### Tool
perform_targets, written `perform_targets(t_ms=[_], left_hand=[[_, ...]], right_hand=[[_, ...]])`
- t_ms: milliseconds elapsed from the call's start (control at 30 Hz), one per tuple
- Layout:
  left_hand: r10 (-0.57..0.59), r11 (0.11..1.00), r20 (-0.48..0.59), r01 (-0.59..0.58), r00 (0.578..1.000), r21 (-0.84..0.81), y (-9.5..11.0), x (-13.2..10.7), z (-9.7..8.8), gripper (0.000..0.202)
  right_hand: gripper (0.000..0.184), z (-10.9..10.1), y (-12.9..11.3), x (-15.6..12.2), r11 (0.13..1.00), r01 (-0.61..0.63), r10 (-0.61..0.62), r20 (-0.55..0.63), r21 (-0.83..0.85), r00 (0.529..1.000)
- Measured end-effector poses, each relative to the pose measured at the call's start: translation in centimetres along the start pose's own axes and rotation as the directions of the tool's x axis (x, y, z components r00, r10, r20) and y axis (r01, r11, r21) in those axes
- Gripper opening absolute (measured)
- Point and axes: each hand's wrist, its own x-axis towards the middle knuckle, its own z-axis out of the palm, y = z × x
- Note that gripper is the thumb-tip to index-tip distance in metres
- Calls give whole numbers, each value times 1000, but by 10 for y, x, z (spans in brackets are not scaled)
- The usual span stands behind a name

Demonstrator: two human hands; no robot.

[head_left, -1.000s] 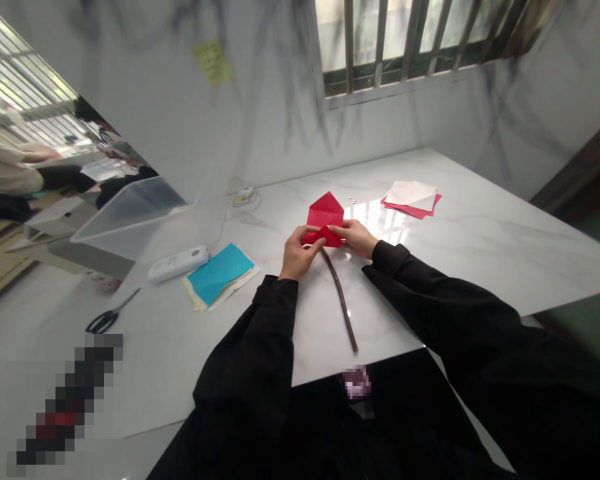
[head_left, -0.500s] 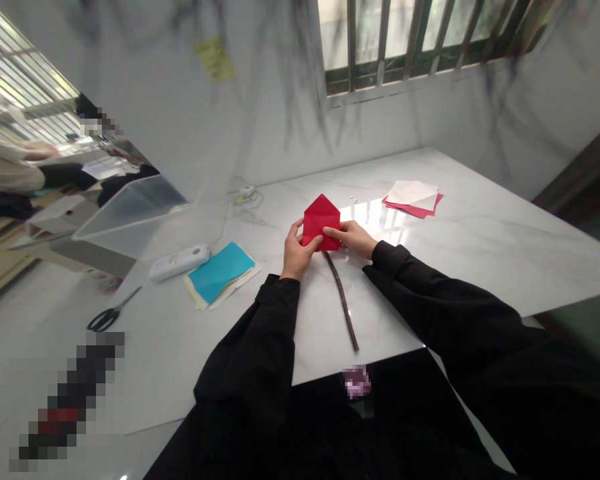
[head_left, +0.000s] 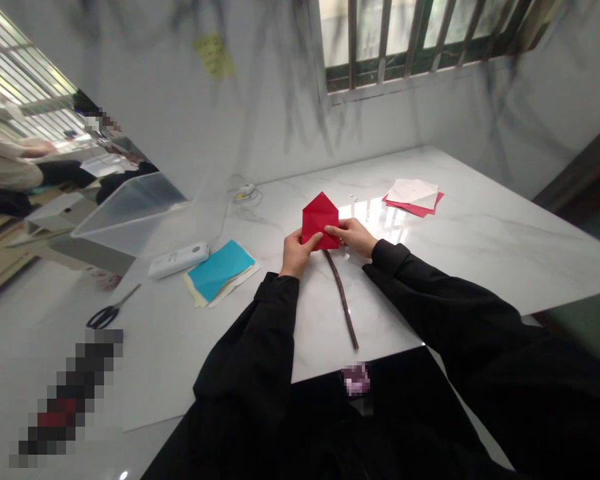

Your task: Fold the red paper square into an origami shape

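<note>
- Change: a second ago a small triangular peak stood out at the lower edge of the red paper [head_left: 320, 217]; now the front reads as one flatter, house-shaped panel, point toward the far edge of the surface [head_left: 460, 247].
- Over the last half second the outline barely alters. Judgement: the lower flap is either pressed down or turned from view, and the sheet is being steadied or creased.
- Paper position: held between both hands, mid-surface, between near and far edges; whether it touches the surface, cannot tell.
- Left hand [head_left: 296, 257]: thumb over the front at the lower left, fingers behind; pinching the paper.
- Right hand [head_left: 357, 237]: thumb over the front at the lower right, fingers curled behind; also pinching it.
- Brown stick [head_left: 341, 290]: lies from just below the paper toward the near edge, unmoved. Its upper end meets the paper's outline; contact or overlap unclear.
- Hidden: back of the paper, most fingertips, any folds underneath.
- Hard to make out: tiny shiny bits [head_left: 353, 198] near the far edge, just beyond the paper; writing on the yellow note [head_left: 215, 56]; a pixelated dark object [head_left: 70, 400] at lower left.
- Cut off: a person's pale sleeve [head_left: 5, 160] at the left border.
</note>
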Motion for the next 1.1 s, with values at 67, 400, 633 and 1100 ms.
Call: perform_targets(t_ms=[67, 400, 633, 1100], left_hand=[[-17, 1000, -7, 17, 1000, 4, -1, 0, 0, 61], [-38, 999, -57, 36, 998, -35, -5, 2, 0, 59], [-59, 998, -73, 56, 996, -43, -6, 2, -1, 60], [-40, 999, -110, 42, 993, 10, -2, 2, 0, 52]], right_hand=[[34, 0, -1, -1, 1000, 1, -1, 2, -6, 1000], [43, 1, 1, -1, 1000, 30, -30, 4, -7, 1000], [45, 2, -5, -4, 999, 40, -40, 21, 18, 999], [41, -3, -1, -1, 996, 16, -12, 55, -83, 998]])
